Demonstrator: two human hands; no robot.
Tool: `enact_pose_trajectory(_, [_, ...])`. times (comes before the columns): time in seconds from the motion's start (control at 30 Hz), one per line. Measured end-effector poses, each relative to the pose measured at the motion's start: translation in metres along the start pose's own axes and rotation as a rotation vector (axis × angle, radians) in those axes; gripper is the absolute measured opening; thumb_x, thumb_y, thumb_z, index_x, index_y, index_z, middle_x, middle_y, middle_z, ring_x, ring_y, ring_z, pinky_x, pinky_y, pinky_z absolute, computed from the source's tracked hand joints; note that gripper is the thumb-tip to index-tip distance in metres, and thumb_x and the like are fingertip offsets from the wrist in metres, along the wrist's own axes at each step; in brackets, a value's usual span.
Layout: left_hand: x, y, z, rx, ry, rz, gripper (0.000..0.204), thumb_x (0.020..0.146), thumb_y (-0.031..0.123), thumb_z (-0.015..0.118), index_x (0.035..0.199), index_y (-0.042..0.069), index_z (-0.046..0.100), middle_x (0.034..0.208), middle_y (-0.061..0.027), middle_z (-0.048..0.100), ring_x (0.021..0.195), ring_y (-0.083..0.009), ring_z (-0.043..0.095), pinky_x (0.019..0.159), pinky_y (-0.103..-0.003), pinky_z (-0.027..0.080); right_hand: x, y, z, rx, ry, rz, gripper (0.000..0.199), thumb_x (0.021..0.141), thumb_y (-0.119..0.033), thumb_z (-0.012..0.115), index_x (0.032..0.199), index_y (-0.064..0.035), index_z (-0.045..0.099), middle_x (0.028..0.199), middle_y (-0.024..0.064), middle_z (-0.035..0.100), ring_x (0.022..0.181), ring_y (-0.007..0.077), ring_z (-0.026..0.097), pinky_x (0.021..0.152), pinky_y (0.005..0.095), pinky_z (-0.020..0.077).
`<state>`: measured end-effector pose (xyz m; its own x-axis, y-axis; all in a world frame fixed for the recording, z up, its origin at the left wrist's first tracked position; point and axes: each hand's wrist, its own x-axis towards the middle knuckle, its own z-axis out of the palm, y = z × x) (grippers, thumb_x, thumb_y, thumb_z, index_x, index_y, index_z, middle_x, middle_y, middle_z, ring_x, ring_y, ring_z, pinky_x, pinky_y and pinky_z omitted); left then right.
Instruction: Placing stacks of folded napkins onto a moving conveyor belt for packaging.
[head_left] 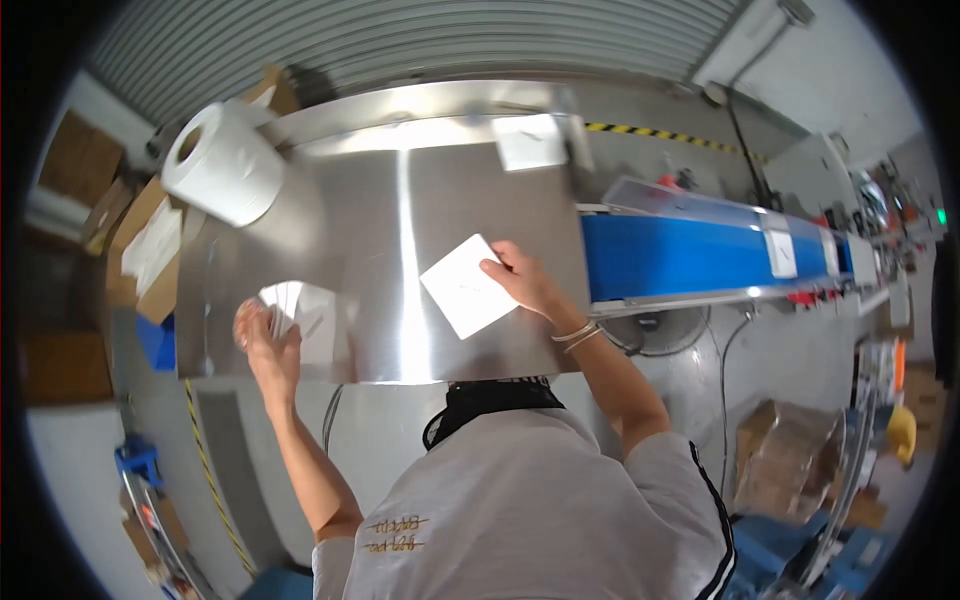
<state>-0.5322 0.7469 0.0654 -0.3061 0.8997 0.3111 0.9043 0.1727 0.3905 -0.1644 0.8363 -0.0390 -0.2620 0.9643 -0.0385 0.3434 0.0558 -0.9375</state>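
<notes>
Steel bench [400, 230] carries the work. The right hand [522, 282] presses its fingers on 1 white square packet [467, 286] lying flat near the bench's right edge — grip open, flat on top. The left hand [264, 340] has its grip closed around a small stack of white packets [305, 315] at the front-left edge. A blue conveyor belt [680, 255] runs just right of the bench — a paper roll [222, 165] sits at the far-left corner.
</notes>
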Motion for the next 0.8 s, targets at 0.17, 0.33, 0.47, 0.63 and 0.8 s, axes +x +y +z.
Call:
enact_pose_trajectory(0.17, [-0.027,0.067,0.039,-0.207,-0.075,0.113,0.042,0.07,0.002,0.072,0.109,-0.004,0.058,0.103,-0.0208,0.061,0.098,-0.0366,0.059,0.085,-0.041,0.047,-0.06,0.035,-0.126,-0.163,0.362,0.238,0.031,0.088,-0.027,0.065,0.109,-0.005,0.061,0.072,0.0051,0.059,0.065,0.0114,0.051,0.059,0.0276,0.0453])
enact_pose_trajectory(0.33, [-0.07,0.187,0.059,-0.374,-0.285,0.231,0.041,0.069,0.003,0.074,0.106,-0.004,0.058,0.099,-0.0185,0.061,0.096,-0.0355,0.057,0.084,-0.042,0.047,-0.1,0.105,-0.245,-0.264,0.668,0.251,0.033,0.084,-0.027,0.07,0.107,-0.0052,0.063,0.072,0.0052,0.062,0.062,0.0116,0.052,0.057,0.0284,0.0464])
enact_pose_trajectory(0.47, [-0.091,0.22,0.073,-0.207,-0.227,0.342,0.045,0.071,0.005,0.071,0.114,0.002,0.057,0.103,-0.0145,0.061,0.097,-0.0325,0.054,0.085,-0.042,0.041,-0.12,0.143,-0.329,-0.568,0.874,0.239,0.042,0.079,-0.031,0.075,0.109,-0.0049,0.062,0.081,0.0146,0.065,0.069,0.0261,0.061,0.064,0.0345,0.0504])
enact_pose_trajectory(0.63, [-0.098,0.231,0.073,-0.249,-0.178,0.419,0.054,0.071,0.002,0.066,0.123,0.013,0.057,0.119,-0.0155,0.053,0.105,-0.0298,0.05,0.088,-0.041,0.037,-0.131,0.12,-0.33,-1.04,1.038,-0.046,0.053,0.08,-0.026,0.072,0.121,-0.0015,0.051,0.11,0.019,0.062,0.098,0.0381,0.058,0.083,0.0455,0.046])
enact_pose_trajectory(0.8, [-0.102,0.225,0.081,-0.28,-0.149,0.461,0.039,0.075,0.001,0.068,0.112,0.015,0.068,0.124,-0.0168,0.053,0.104,-0.0267,0.054,0.087,-0.038,0.039,-0.117,0.064,-0.197,-0.229,0.488,-0.024,0.033,0.085,-0.014,0.068,0.115,-0.0041,0.059,0.109,0.0108,0.064,0.091,0.0195,0.063,0.075,0.0311,0.0509])
